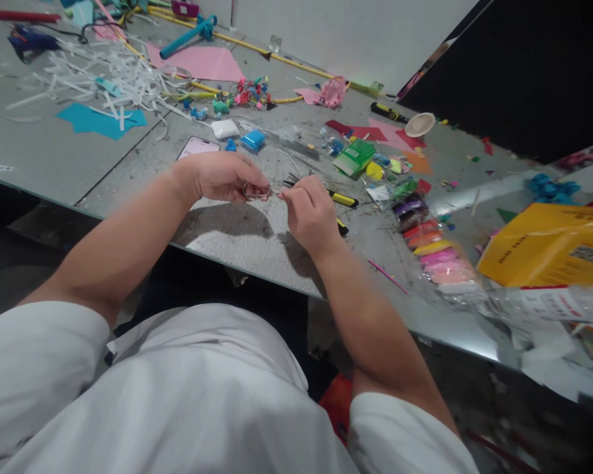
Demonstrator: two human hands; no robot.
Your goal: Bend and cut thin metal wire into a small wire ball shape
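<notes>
Thin silvery wire [257,196], bent in a small loop, is nr ctr of frame, held up just above the grey table [242,253], btwn both hands. L hand [230,176], left of ctr, has its fingertips closed on the loop; R hand [310,210], right of ctr, pinches the wire's near end btwn thumb & forefinger, other fingers curled in. Can't tell exactly how the strand runs behind the fingers, too fine & a bit blurred. Handling, my guess: v. light, springy but bendable, prob. smooth enough to slip or roll under a loose pinch; a hard tug could pull the loop out of shape, & cut ends may prick. Best hold: tips only, L on the loop's side, R close to where the end meets it, so any bend lands there & not mid-span. Black-&-yellow knife [343,198] lies just beside R hand, so mind the knuckles. Phone [197,146] lies by L wrist, upper left of ctr; white pack [225,128] & blue pack [254,139] sit above L hand; green packet [354,157] is upper right of ctr, row of coloured packs [435,253] farther right.
</notes>
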